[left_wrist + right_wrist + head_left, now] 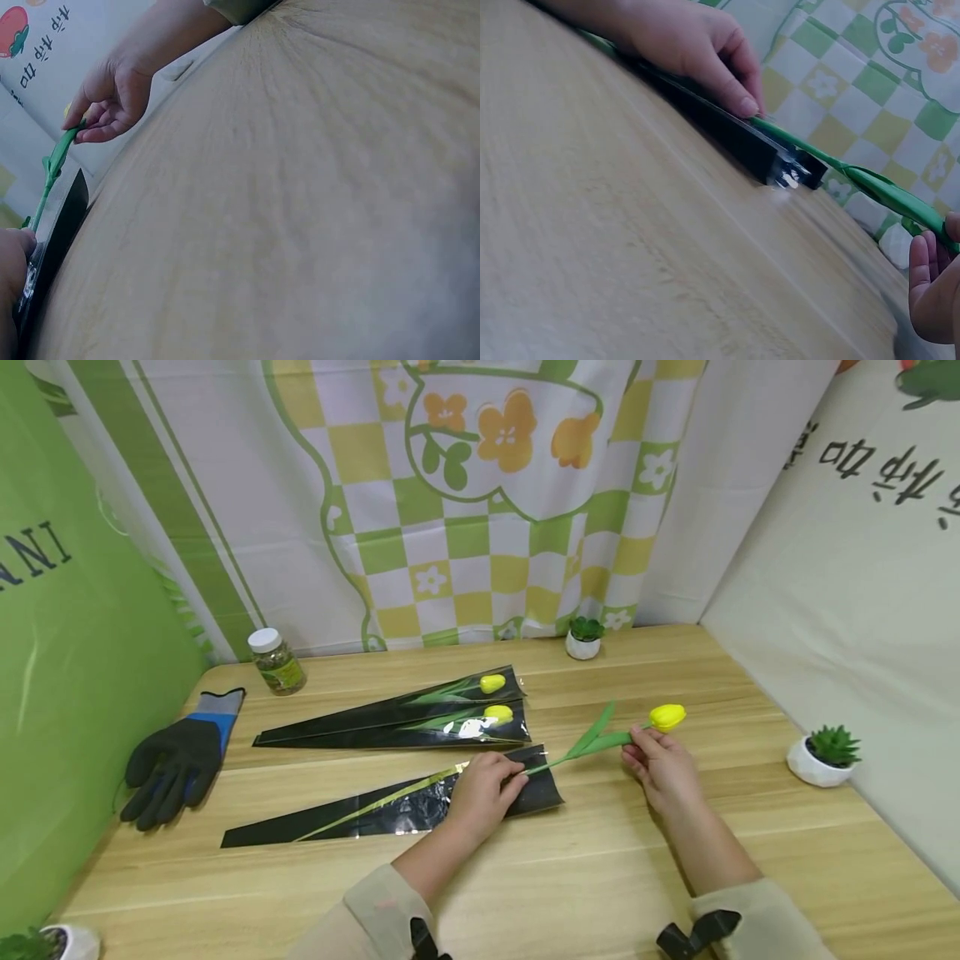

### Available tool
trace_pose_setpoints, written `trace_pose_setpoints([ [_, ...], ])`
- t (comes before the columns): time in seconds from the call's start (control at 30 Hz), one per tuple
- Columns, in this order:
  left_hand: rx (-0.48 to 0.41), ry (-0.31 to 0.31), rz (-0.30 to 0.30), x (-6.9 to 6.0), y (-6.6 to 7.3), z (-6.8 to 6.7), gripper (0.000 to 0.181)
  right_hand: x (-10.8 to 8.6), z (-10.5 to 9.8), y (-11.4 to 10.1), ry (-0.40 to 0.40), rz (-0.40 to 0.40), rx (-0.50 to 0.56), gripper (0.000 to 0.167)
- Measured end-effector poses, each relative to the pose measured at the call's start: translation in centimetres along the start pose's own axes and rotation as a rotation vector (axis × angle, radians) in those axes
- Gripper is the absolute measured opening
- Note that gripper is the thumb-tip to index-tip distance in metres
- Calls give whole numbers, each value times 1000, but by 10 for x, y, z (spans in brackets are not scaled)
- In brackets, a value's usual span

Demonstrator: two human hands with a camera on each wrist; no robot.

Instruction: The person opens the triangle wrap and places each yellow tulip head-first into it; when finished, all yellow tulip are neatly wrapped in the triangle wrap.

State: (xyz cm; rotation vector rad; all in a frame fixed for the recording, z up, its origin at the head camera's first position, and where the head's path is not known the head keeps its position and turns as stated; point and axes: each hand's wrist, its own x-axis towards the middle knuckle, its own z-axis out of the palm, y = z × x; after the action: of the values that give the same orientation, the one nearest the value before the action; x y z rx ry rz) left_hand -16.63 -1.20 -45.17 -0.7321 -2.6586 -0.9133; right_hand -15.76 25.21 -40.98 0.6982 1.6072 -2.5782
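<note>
A yellow artificial tulip (667, 717) with green leaves is held level by both hands. My right hand (663, 772) pinches it just below the bloom, where the leaf meets the stem. Thumb and fingers of my left hand (487, 789) pinch the stem (780, 133) further down, over the wide end of a black flower sleeve (542, 781). That sleeve lies on the table with a yellow-green strip along it, and the left hand covers part of it. Whether the stem's lower end is inside the sleeve is hidden.
Behind lie two black sleeves (375, 739), each with a yellow tulip inside. A glove (180, 760) and a lidded jar (277, 664) are at the left. Small potted succulents stand at the back (582, 639), right (823, 758) and front left corner (71, 943). Cloth walls surround the table.
</note>
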Motion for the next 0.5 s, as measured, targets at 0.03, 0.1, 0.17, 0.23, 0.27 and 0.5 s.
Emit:
trace_pose_setpoints([
  [0.03,-3,3,-1,0,0,0,21,0,2,2,2,-2,-5,10],
  [0.1,-7,10,1,1,0,1,22,0,5,5,5,-5,-16,12],
  [0.17,-8,14,3,1,1,1,22,0,8,9,9,-13,-34,13],
  [0.23,-8,18,4,1,1,1,22,0,11,13,10,-21,-51,12],
  [0.27,-7,19,3,1,1,1,22,0,12,14,9,-24,-59,12],
  [0.5,-6,25,-8,2,3,1,21,-2,24,26,0,-36,-109,12],
])
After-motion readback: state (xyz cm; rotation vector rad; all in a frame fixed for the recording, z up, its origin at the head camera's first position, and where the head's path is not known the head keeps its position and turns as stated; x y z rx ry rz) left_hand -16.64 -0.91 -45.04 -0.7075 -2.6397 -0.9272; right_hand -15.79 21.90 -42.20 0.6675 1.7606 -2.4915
